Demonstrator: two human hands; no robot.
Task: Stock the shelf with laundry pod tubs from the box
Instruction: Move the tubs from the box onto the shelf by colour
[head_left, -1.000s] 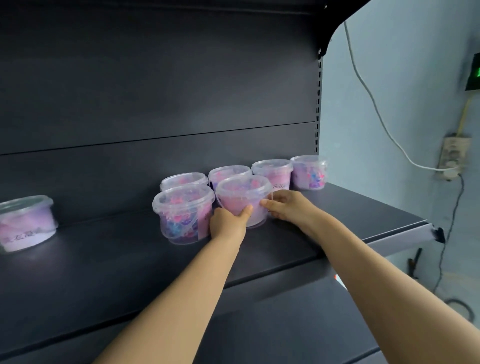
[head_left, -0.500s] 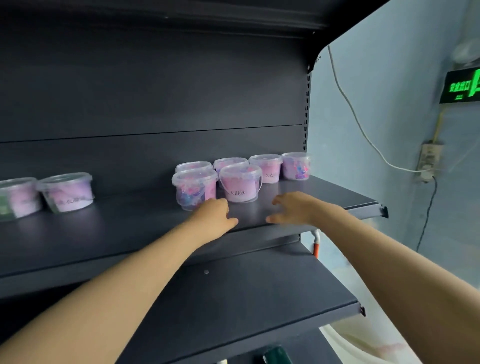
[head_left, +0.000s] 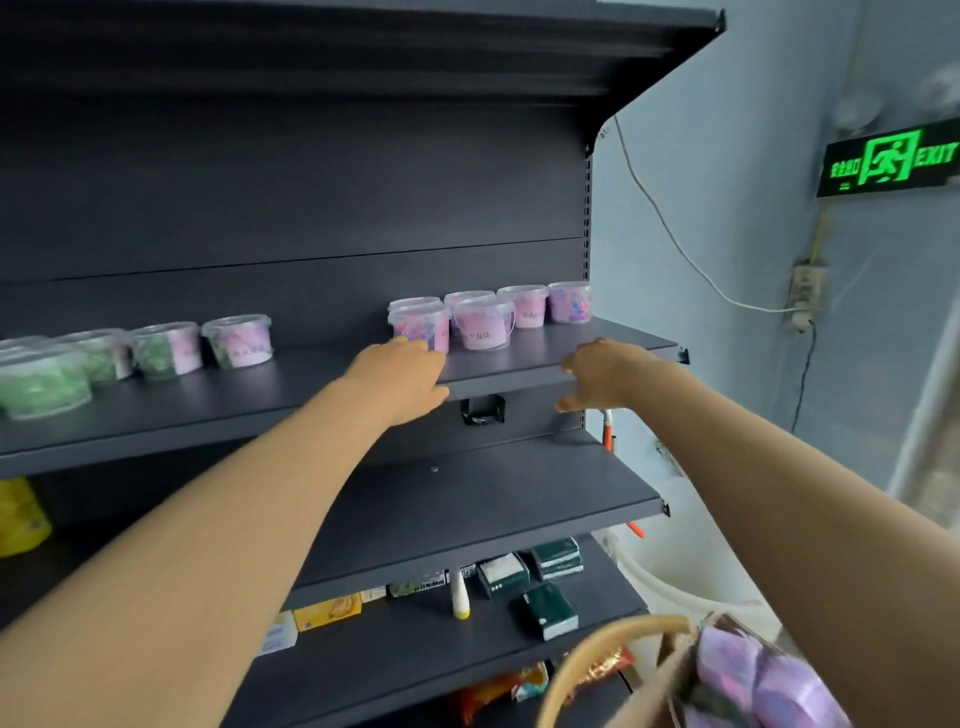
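Note:
Several clear tubs of pink and purple laundry pods (head_left: 483, 323) stand in two rows at the right end of the dark shelf (head_left: 545, 358). More tubs, some with green pods (head_left: 166, 348), line the shelf's left part. My left hand (head_left: 402, 376) hovers at the shelf's front edge just before the front-left tub, fingers relaxed, holding nothing. My right hand (head_left: 597, 376) hangs in front of the shelf edge further right, fingers loosely spread and empty. At the bottom right, the cardboard box (head_left: 613, 670) shows purple pod tubs (head_left: 763, 680) inside.
An empty lower shelf (head_left: 493, 499) juts out beneath. Below it lie dark green packs (head_left: 545, 610), a yellow box (head_left: 327, 613) and a white tube (head_left: 460, 592). A yellow bottle (head_left: 18, 514) sits far left. A wall with a cable, socket and exit sign (head_left: 891, 161) is at right.
Both hands let go of the front tub and drew back off the shelf toward me. The view has pulled back and tilted down, revealing lower shelves and the box.

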